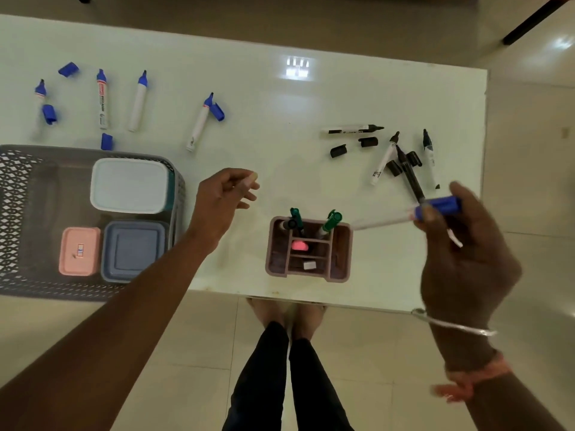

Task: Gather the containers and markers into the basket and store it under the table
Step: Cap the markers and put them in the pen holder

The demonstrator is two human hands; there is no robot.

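Count so far: white lidded plastic container (pixel 129 185), small pink container (pixel 79 251) and grey-blue container (pixel 133 250), all three sitting in the grey lattice plastic basket (pixel 18 181) at the table's left edge. Still out: four uncapped blue markers (pixel 102 101), four loose blue caps (pixel 49 114), four black markers (pixel 353 130), four black caps (pixel 338 150). Two green markers (pixel 331 222) stand in the mauve desk organiser (pixel 311 276). Right hand (pixel 466 265) pinches a blue-capped white marker (pixel 438 206); left hand (pixel 224 197) is loosely curled and empty. Glossy white table (pixel 280 104), beige tiled floor (pixel 202 337). Marker labels are too small to read.
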